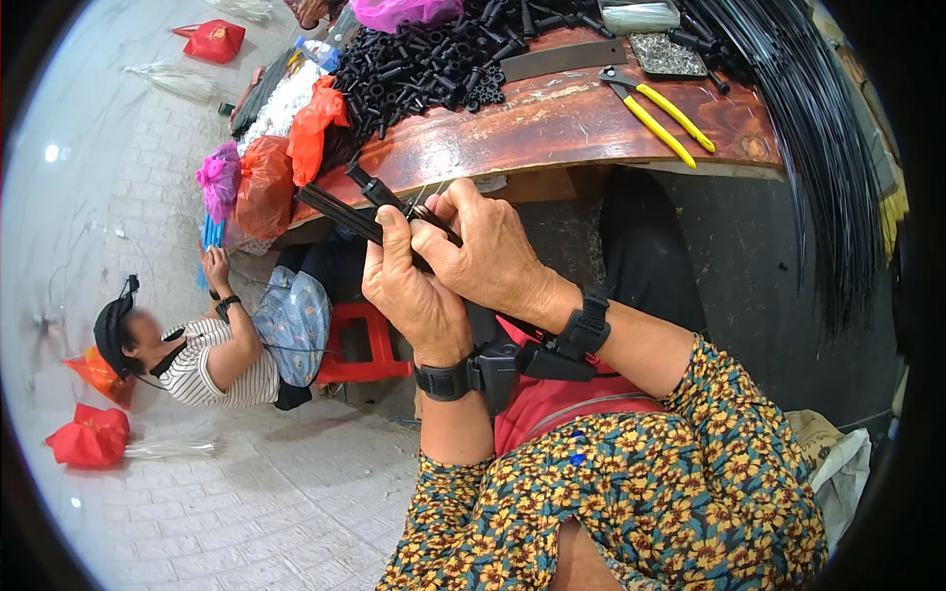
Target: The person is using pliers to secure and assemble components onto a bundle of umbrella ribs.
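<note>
Beside the table edge [552, 143], left fingers [396, 236] and right fingers [463, 203] tight around black rods [333, 209], pliers [656, 128] apart.

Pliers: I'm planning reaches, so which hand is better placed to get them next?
Probably the right: the pliers lie to the right of both hands, and the right hand is nearer than the left hand. Both are busy with black rods, though.

Yellow-flowered dark blouse [650, 483], matching sleeves [734, 404]; black wrist straps [441, 382]; red cloth [527, 422] at waist; dark trousers [645, 246].
</note>
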### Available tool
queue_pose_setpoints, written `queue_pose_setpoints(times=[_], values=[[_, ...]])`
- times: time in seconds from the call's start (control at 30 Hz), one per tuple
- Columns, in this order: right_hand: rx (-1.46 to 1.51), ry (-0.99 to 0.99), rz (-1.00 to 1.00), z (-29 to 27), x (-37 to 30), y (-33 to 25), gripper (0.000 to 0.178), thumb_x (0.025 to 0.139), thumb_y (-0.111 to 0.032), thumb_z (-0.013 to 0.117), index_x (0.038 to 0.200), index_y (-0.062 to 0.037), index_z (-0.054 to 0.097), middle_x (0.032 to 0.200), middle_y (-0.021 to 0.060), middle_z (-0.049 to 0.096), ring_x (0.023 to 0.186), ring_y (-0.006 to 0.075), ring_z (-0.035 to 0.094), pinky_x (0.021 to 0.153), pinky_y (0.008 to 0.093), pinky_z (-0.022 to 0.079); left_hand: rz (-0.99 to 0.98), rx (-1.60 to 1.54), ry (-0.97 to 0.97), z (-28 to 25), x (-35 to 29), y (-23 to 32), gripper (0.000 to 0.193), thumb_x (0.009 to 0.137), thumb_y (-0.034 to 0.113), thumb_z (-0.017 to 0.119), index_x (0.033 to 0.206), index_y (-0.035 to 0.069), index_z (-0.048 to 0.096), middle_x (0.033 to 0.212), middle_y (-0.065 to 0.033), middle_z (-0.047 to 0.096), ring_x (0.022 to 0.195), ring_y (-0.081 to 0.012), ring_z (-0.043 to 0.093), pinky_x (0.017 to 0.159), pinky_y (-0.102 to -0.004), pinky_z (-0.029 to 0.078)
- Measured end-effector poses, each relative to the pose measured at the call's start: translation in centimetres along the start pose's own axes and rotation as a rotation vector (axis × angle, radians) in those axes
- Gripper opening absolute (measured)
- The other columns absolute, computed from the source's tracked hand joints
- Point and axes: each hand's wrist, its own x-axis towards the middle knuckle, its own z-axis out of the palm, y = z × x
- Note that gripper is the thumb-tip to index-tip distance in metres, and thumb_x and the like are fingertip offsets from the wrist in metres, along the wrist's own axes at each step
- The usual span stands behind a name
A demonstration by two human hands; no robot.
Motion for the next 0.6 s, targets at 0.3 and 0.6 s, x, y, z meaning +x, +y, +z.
queue_pose_setpoints(times=[0.3,0.6], values=[[0.195,-0.148,0.206,-1.5,0.7,0.2,0.035,0.075,-0.026,0.072,0.084,0.0046,0.059,0.071,0.0161,0.065,0.065,0.0244,0.065,0.062,0.0347,0.051,0.014,0.005,0.020,0.2,0.1,0.3,0.020,0.096,0.021,0.058,0.093,0.002,0.061,0.084,-0.0019,0.061,0.074,-0.0093,0.057,0.069,-0.0249,0.048],[0.251,-0.202,0.259,-2.6,0.8,0.0,0.034,0.075,-0.025,0.076,0.081,0.0059,0.062,0.073,0.0128,0.066,0.066,0.0148,0.062,0.061,0.0300,0.051,-0.001,0.028,-0.070,0.5,-0.3,0.9,0.015,0.092,0.010,0.063,0.095,-0.005,0.060,0.088,-0.0117,0.066,0.082,-0.0209,0.067,0.077,-0.0296,0.056]])
